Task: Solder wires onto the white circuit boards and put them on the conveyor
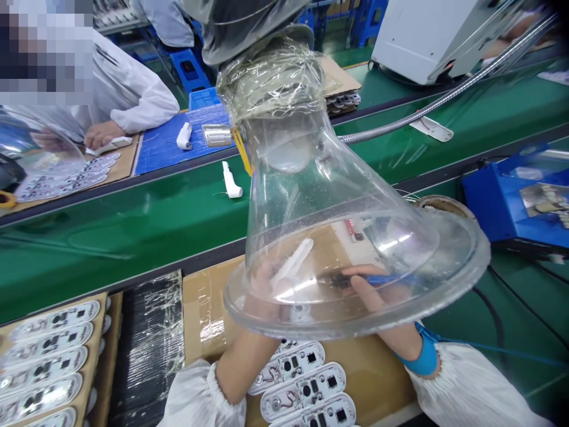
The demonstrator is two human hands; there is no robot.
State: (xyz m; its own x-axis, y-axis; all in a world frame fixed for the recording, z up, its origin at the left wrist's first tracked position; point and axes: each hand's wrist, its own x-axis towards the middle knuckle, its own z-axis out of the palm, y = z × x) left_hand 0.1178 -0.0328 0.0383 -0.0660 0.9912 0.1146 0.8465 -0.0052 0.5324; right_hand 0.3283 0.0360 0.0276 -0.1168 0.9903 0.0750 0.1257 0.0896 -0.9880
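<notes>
A clear plastic fume hood (pixel 293 201) hangs in front of me, and both my hands show blurred through it. My left hand (pixel 263 281) is closed on a long white plastic housing (pixel 294 261), tilted up to the right. To its right, my right hand (pixel 377 293) grips a slim blue-and-black tool (pixel 383 279) that looks like a soldering iron, its dark end pointing left at the housing. Its tip is unclear behind the plastic. Below my hands, several white oval housings with small circuit parts and red wires (pixel 303 399) lie in a row on brown cardboard (pixel 377 373).
More oval housings (pixel 47 362) lie on cardboard at left. A green conveyor belt (pixel 178 204) runs behind, carrying a white part (pixel 232 181). A co-worker's hand (pixel 104 134) is across it. A blue device (pixel 520 201) stands at right; a flexible metal hose (pixel 427 110) crosses above.
</notes>
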